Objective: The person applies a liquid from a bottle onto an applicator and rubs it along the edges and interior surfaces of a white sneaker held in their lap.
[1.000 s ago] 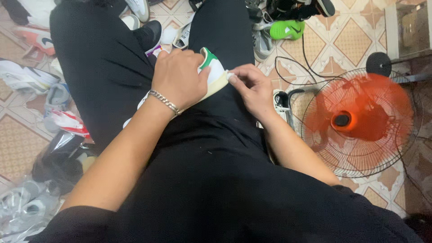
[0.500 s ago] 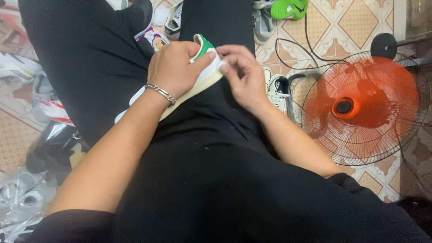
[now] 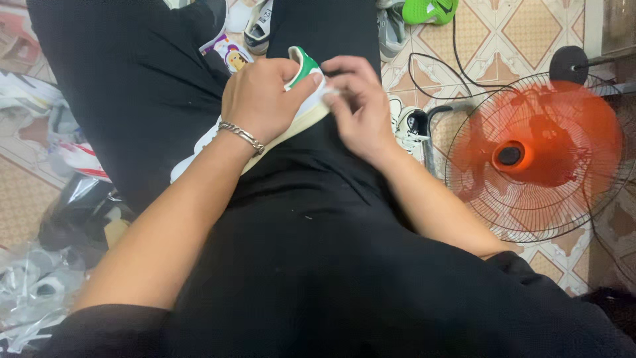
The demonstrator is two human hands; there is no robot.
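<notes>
Tiled floor (image 3: 510,40) and an orange fan (image 3: 530,156) are framing the lap, where the white-and-green shoe (image 3: 301,69) is lying, left hand (image 3: 262,99) still curling closed around its heel while right hand (image 3: 354,106), having crept nearer, is pinching something small, unidentifiable, against it.

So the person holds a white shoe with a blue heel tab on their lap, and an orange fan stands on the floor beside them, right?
Not quite: the heel tab is green, not blue, as the head view shows. The rest holds: the left hand grips the white shoe on the lap, the right hand touches it, and the orange fan stands beside.
</notes>
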